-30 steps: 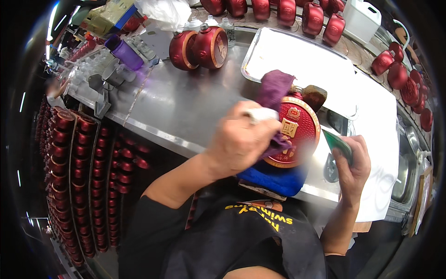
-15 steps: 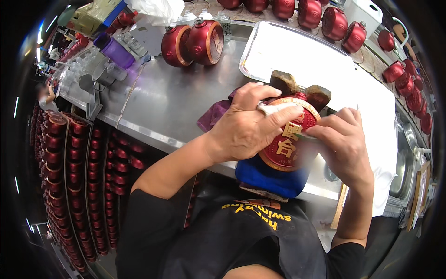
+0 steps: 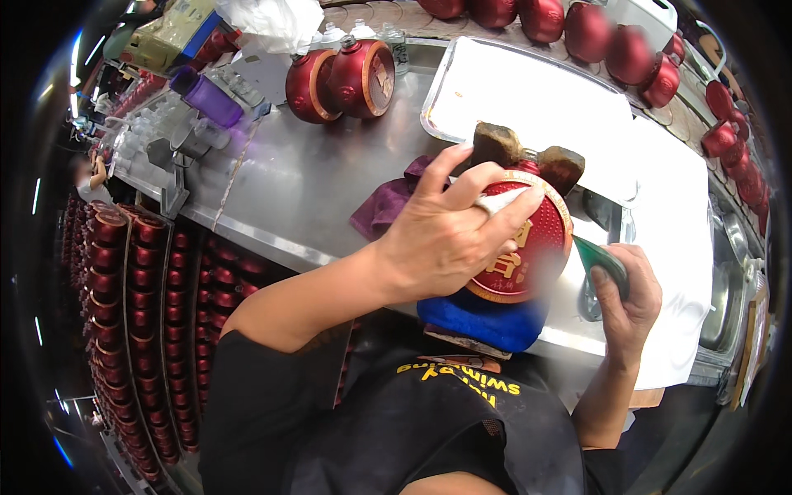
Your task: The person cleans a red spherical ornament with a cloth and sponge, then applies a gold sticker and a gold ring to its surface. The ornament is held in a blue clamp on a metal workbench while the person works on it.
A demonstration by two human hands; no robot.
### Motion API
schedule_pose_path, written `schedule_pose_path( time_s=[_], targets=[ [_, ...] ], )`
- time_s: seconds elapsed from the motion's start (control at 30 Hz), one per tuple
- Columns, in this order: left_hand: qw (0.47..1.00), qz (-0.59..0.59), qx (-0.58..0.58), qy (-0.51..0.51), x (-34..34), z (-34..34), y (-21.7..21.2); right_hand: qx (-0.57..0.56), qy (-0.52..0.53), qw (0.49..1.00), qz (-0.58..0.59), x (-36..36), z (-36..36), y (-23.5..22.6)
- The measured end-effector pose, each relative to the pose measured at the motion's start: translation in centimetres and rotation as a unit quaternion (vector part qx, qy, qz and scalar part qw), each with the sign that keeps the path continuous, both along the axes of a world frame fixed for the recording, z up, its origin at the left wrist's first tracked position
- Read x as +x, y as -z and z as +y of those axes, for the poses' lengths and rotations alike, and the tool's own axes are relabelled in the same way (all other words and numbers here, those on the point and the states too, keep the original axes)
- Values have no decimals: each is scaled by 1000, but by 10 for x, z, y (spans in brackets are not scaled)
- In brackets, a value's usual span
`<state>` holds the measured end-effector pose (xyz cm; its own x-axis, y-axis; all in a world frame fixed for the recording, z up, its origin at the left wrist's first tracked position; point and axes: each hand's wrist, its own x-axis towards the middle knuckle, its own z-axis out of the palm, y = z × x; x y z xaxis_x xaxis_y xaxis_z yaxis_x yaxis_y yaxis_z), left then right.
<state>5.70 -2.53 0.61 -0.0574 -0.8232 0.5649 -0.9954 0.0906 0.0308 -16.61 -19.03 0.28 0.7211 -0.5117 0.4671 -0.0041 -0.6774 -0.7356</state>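
A round, flat red bottle [image 3: 536, 256] with a gold rim and raised gold lettering leans on a blue cloth pad [image 3: 483, 320] at the table's near edge. Two dark, worn blocks [image 3: 497, 143] stand on either side of its neck. My left hand [image 3: 454, 223] lies over the bottle's left face, a small white cloth [image 3: 500, 200] pinched between its fingers. Just right of the bottle, my right hand [image 3: 631, 297] grips a green flat-handled tool [image 3: 601, 262], its tip close to the gold rim. A purple cloth [image 3: 388, 206] lies behind my left wrist.
Two more red bottles [image 3: 360, 78] stand at the back of the steel table [image 3: 264, 194]. A white-lined tray [image 3: 520, 82] lies beyond my hands. Red bottles [image 3: 587, 33] line the far side, and racks of them [image 3: 107, 289] fill the left. A sink [image 3: 718, 305] sits at right.
My right hand has drawn back from the bottle's face to the right and down, bringing the green tool into sight. My left hand stays on the bottle, its fingers slightly shifted.
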Motion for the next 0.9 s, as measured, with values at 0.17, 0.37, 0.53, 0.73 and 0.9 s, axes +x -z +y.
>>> schedule_pose_path(
  time_s=[0.17, 0.37, 0.53, 0.73, 0.9],
  targets=[
    [999, 3, 34, 11, -10, 9, -5, -47, -8, 999, -15, -5, -1, 0],
    [997, -10, 69, -27, -7, 5, -5, -3, -1, 1000, -10, -7, -2, 2],
    [999, 21, 45, -11, -28, 19, 6, 20, 1, 1000, 6, -3, 1, -3],
    [996, 66, 48, -33, -52, 55, 17, -159, -98, 980, 70, 62, 0, -36],
    [982, 165, -52, -79, -46, 83, 29, -374, -145, 913, 78, 73, 25, -42]
  ],
)
